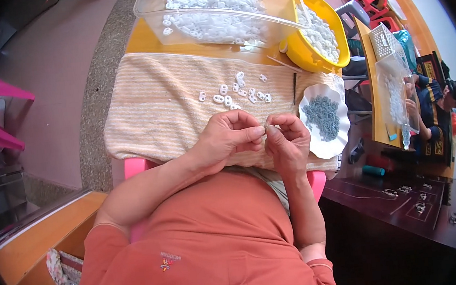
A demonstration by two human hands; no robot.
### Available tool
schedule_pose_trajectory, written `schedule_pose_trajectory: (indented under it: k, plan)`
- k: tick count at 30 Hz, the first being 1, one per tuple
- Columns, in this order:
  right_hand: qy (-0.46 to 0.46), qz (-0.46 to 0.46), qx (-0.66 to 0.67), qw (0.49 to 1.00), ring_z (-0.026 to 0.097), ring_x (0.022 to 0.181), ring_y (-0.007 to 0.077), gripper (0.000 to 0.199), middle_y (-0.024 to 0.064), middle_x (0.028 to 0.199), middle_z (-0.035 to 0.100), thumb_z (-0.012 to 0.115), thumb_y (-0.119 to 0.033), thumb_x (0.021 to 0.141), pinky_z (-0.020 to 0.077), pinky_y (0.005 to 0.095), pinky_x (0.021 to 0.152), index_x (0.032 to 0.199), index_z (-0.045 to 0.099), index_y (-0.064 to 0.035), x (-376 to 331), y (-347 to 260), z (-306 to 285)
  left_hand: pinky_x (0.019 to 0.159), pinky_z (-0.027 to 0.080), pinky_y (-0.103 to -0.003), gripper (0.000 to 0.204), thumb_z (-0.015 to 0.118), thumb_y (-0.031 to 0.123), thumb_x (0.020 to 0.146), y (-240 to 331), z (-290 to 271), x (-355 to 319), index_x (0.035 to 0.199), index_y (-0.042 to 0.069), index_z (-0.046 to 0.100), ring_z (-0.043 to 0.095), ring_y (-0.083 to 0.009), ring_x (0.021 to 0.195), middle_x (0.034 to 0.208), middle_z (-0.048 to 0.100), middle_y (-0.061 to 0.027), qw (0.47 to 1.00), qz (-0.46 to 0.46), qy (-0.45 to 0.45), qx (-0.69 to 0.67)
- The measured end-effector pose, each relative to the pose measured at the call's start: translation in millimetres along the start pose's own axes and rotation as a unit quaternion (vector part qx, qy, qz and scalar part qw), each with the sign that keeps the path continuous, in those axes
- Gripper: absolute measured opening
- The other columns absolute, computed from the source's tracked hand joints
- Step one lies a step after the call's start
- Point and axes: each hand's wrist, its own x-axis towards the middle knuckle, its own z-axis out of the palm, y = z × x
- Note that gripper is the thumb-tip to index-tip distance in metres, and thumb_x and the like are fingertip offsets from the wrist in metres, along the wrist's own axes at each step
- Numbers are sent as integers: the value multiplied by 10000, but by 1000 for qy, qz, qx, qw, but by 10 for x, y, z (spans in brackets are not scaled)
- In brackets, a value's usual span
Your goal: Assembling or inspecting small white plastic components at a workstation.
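My left hand (pixel 233 135) and my right hand (pixel 287 139) meet fingertip to fingertip over the near part of a striped beige towel (pixel 153 103). Both are closed in a pinch, and whatever they hold is too small and too covered to name. Just beyond them lie several small white plastic pieces with two holes (pixel 224 89), loosely scattered. Close to my right hand stands a white fluted dish (pixel 319 147) with a heap of small grey-blue parts (pixel 322 118). A thin black stick-like tool (pixel 294 88) rests on the towel beside the dish.
A clear plastic bin (pixel 151 31) full of white pieces stands at the far side of the table. Right of it is a yellow basin (pixel 341 38) of similar pieces. Another person (pixel 429 93) sits at a table on the right. A pink stool (pixel 3 117) stands left.
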Motion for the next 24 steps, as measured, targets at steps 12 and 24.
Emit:
schedule_pose_trajectory:
  k: [12, 24]
  plan:
    - [-33, -15, -56, 998, 536, 592, 81, 150, 83, 952, 610, 612, 3, 877, 437, 210, 482, 1025, 613, 34, 14, 17, -52, 629, 519, -235, 105, 675, 54, 847, -51, -17, -11, 902, 29, 590, 617, -115, 685, 784, 630, -46, 999, 33, -8, 25]
    - [-68, 61, -99, 991, 552, 599, 79, 142, 49, 791, 614, 643, -99, 889, 474, 212, 539, 895, 615, 40, 63, -86, -87, 669, 510, -218, 107, 668, 53, 858, -68, -42, 10, 916, 8, 589, 603, -72, 741, 814, 626, -25, 980, 101, -6, 171]
